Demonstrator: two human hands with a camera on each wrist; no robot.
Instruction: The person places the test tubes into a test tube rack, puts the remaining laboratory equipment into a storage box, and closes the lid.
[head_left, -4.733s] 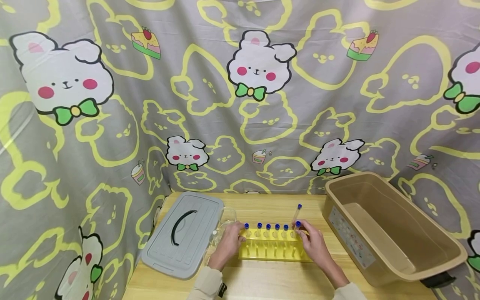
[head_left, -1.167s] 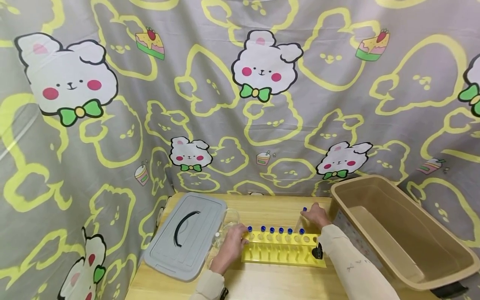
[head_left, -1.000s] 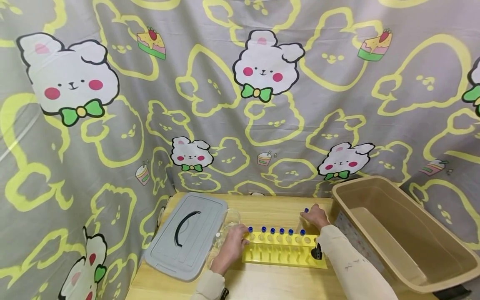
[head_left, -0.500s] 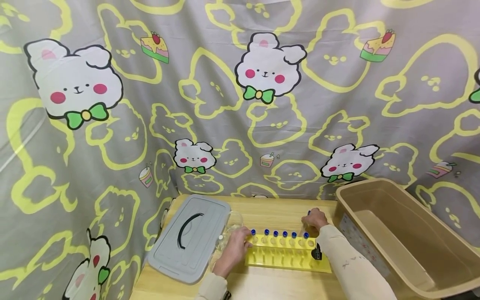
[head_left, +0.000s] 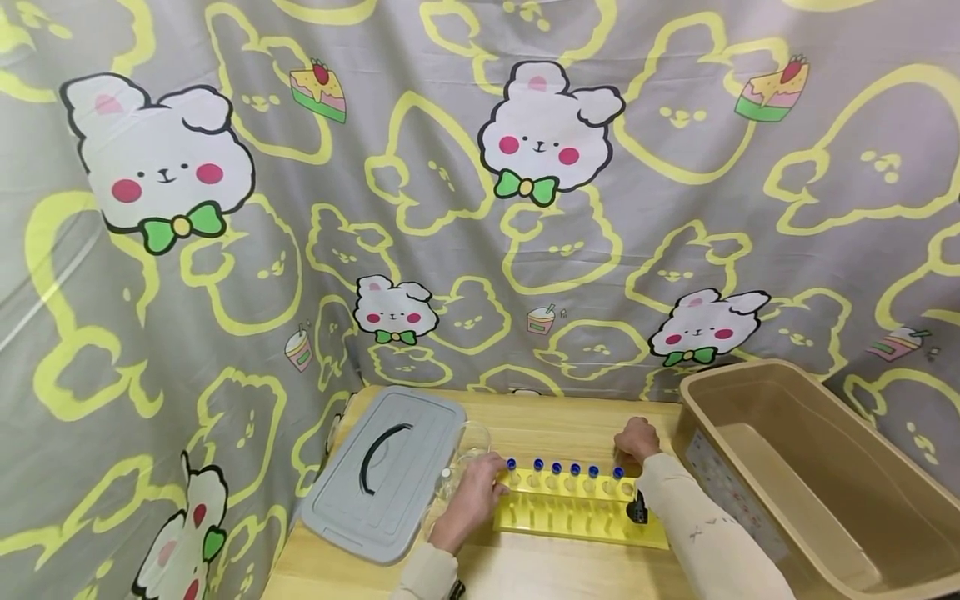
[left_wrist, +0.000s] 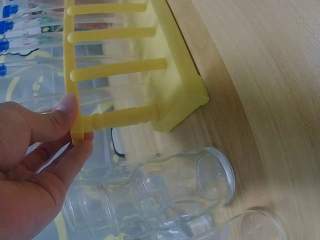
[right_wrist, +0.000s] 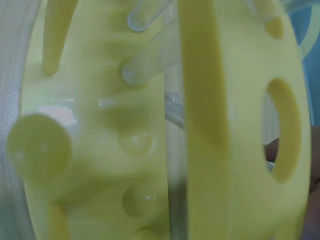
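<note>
A yellow test tube rack (head_left: 581, 525) stands on the table, several blue-capped test tubes (head_left: 574, 471) upright in its holes. My left hand (head_left: 477, 492) pinches the rack's left end, thumb above and fingers below its top plate in the left wrist view. Behind the rack's right end, my right hand (head_left: 637, 439) has curled fingers around a test tube, mostly hidden by the hand. A clear tube end (right_wrist: 174, 109) shows beyond the rack in the right wrist view. One hole (right_wrist: 282, 130) at that end has no tube in it.
Left of the rack lie clear glass vessels (left_wrist: 182, 180), beside a grey lid (head_left: 386, 475) with a black handle. A large brown bin (head_left: 817, 475) stands at the right. A patterned curtain (head_left: 450, 208) hangs behind the table (head_left: 562, 408).
My right hand has gone from the rack's right end to the tube behind it and lowered slightly; the tube's blue cap is now hidden. My left hand stays on the rack.
</note>
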